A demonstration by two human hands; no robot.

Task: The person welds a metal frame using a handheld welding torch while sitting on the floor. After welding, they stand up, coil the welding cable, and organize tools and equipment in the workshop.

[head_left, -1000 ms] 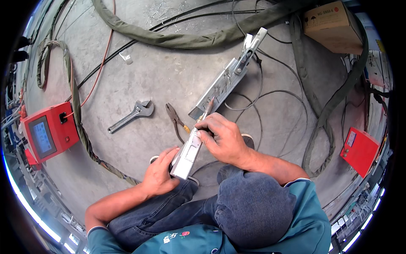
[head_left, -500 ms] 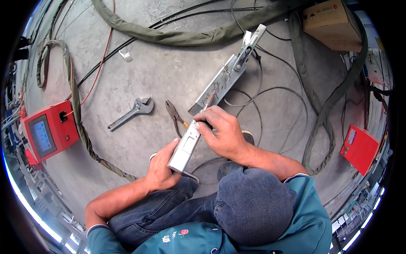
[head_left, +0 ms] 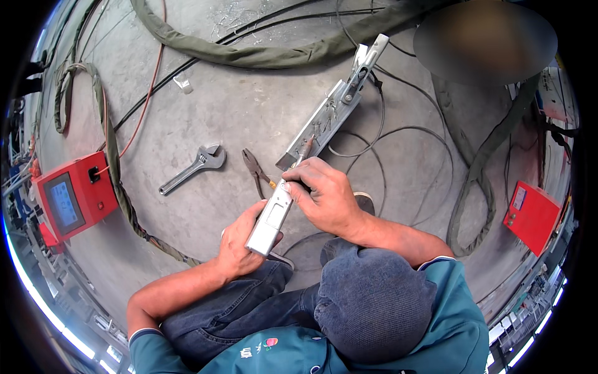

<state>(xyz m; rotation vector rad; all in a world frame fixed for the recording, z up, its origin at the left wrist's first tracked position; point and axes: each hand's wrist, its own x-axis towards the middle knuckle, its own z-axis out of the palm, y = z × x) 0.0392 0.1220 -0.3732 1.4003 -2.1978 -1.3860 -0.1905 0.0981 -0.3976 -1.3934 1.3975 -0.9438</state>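
Note:
My left hand (head_left: pixel 240 246) is wrapped around the near end of a silver rectangular metal bar (head_left: pixel 269 224), which has a recessed window in its face. Fingertips show on the bar's far side. At the bar's other end my right hand (head_left: pixel 325 198) is closed, thumb and bent fingers pressed together there; whatever small part lies under them is hidden. Just beyond those fingers a slim copper-coloured tip (head_left: pixel 308 148) points up over a long metal channel (head_left: pixel 325 121) on the floor. Several small metal pins lie in that channel, and a lever-like bracket (head_left: pixel 367 65) forms its far end.
Left of my hands lie pliers (head_left: pixel 251 165) and an adjustable wrench (head_left: pixel 194 168) on the concrete. A red box with a screen (head_left: pixel 76 198) stands far left, another red box (head_left: pixel 531 218) far right. A thick green sleeved hose (head_left: pixel 249 57) and thin cables cross the floor.
The bar's near end has shifted slightly left in my left hand, whose fingertips now show past its right side. My right hand stays at the bar's far end.

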